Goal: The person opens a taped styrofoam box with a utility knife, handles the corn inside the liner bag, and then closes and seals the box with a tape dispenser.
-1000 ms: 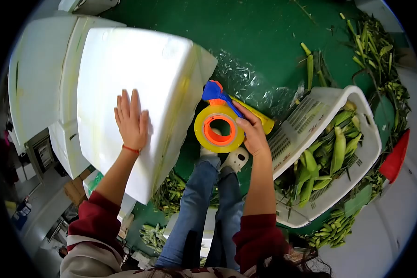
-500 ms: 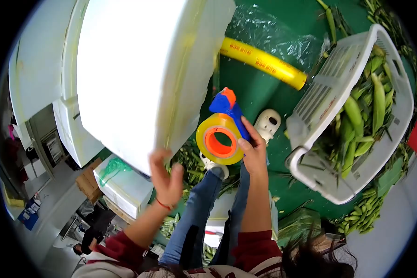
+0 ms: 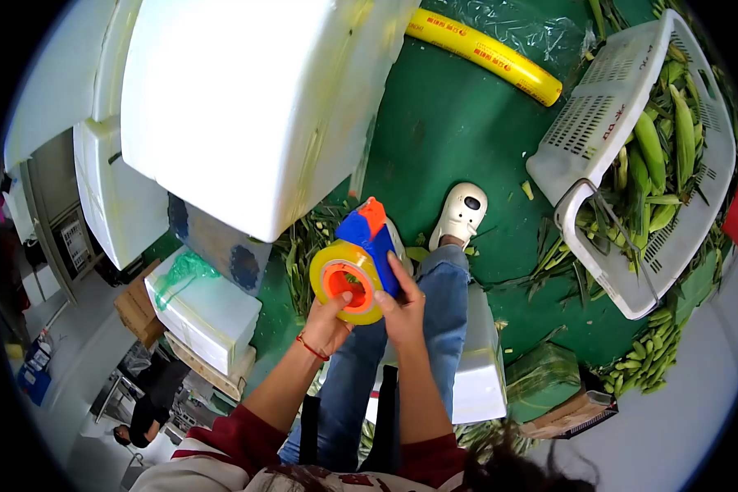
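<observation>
A blue and orange tape dispenser (image 3: 371, 231) with a large roll of yellowish tape (image 3: 323, 275) is held over my legs. My right hand (image 3: 405, 310) is closed around the blue body on its right side. At the roll's lower edge, my left hand (image 3: 328, 325) grips it, thumb by the orange core and fingers hidden behind the roll. A big white foam box (image 3: 221, 98), with tape along its edge, stands just beyond, up and to the left.
A yellow cling-film roll (image 3: 488, 56) lies on the green floor (image 3: 418, 139). To the right, a white basket (image 3: 582, 139) holds corn in husks (image 3: 649, 152). Loose leaves and several foam boxes (image 3: 209, 307) are around. A person in dark clothes (image 3: 152, 406) is at far lower left.
My left hand, apart from the dispenser before, has come in and taken hold of the tape roll. The dispenser has shifted down and left. The view has moved, and one foot is now further forward.
</observation>
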Demonstrator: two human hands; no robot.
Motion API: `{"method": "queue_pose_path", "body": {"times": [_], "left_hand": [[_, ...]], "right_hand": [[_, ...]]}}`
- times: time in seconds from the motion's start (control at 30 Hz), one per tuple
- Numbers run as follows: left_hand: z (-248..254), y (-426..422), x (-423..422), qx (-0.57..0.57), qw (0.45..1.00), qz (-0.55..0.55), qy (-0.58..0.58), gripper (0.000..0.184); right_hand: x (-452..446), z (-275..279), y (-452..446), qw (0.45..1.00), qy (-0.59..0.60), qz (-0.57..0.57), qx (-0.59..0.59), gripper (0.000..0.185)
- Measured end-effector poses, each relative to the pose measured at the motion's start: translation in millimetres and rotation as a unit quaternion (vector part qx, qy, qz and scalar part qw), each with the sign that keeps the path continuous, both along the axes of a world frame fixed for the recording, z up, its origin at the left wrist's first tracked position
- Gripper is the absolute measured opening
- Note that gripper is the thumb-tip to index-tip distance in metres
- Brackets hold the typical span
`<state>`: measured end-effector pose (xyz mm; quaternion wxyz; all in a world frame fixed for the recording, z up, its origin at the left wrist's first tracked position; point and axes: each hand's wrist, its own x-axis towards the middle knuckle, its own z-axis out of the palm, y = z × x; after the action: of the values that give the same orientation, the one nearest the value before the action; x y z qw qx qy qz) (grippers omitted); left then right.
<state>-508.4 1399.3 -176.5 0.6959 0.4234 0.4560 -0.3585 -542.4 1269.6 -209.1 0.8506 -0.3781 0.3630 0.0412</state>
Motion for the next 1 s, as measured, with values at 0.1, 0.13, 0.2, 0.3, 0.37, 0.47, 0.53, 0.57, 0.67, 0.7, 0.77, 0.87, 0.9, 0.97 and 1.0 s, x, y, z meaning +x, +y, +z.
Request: {"method": "queue_pose_path", "body": {"times": [0.1,0.13,0.2,0.3,0.37,0.47,0.53,0.57,0.67,0.7,0.77,0.87,0.9,0.97,1.0], "left_hand": [[-2.2,15.8,-22.6,0.003,0.995,0.104,-0.008,0.045],[-2.5,21.8,-25.9,-0.005,0.992,0.122,-0.016,0.045],[-11.6,44.1,-37.4,-0.010,0.988,0.150,-0.024,0.046],[-20.2,73.1,-49.2,-0.001,0.984,0.176,-0.034,0.045],[-21.6,95.3,-51.0,0.021,0.981,0.186,-0.051,0.044],[-34.8,141.3,-42.8,0.051,0.982,0.170,-0.066,0.043],[-41.1,176.4,-23.8,0.066,0.982,0.154,-0.083,0.044],[-42.5,196.9,-11.9,0.067,0.983,0.143,-0.092,0.044],[-44.8,241.9,31.9,0.095,0.984,0.027,-0.147,0.042],[-40.6,243.8,50.8,0.099,0.983,0.009,-0.151,0.042],[-39.9,246.0,71.8,0.110,0.983,0.008,-0.148,0.039],[-36.3,238.6,79.1,0.115,0.985,0.041,-0.120,0.038],[-37.3,240.1,74.0,0.113,0.986,0.051,-0.114,0.039],[-18.6,229.3,82.4,0.121,0.986,0.050,-0.101,0.037],[-18.8,230.2,82.6,0.132,0.985,0.055,-0.093,0.035]], "right_hand": [[-13.6,3.6,29.6,0.999,-0.015,0.014,0.031,0.064],[-13.9,4.2,38.7,0.999,-0.025,0.020,0.025,0.064],[-16.0,3.0,58.5,0.998,-0.038,0.038,0.016,0.063],[-22.6,-7.2,86.8,0.995,-0.053,0.082,0.022,0.066],[-22.8,-12.5,101.8,0.989,-0.062,0.129,0.038,0.069],[-13.4,-10.5,123.4,0.987,-0.052,0.152,0.014,0.071],[-7.3,-12.0,118.8,0.957,-0.087,0.235,-0.148,0.068],[-4.5,-10.2,113.1,0.928,-0.106,0.274,-0.228,0.067],[14.8,5.9,61.4,0.897,-0.101,0.332,-0.273,0.057],[27.9,10.9,39.1,0.880,-0.123,0.331,-0.318,0.053],[61.8,28.7,-1.9,0.867,-0.096,0.319,-0.369,0.043],[140.1,61.8,-49.8,0.817,-0.146,0.317,-0.459,0.036],[169.3,73.8,-56.3,0.789,-0.176,0.319,-0.494,0.035],[234.7,104.0,-48.2,0.706,-0.265,0.353,-0.553,0.034],[267.0,114.2,-37.1,0.656,-0.316,0.375,-0.574,0.034]]}}
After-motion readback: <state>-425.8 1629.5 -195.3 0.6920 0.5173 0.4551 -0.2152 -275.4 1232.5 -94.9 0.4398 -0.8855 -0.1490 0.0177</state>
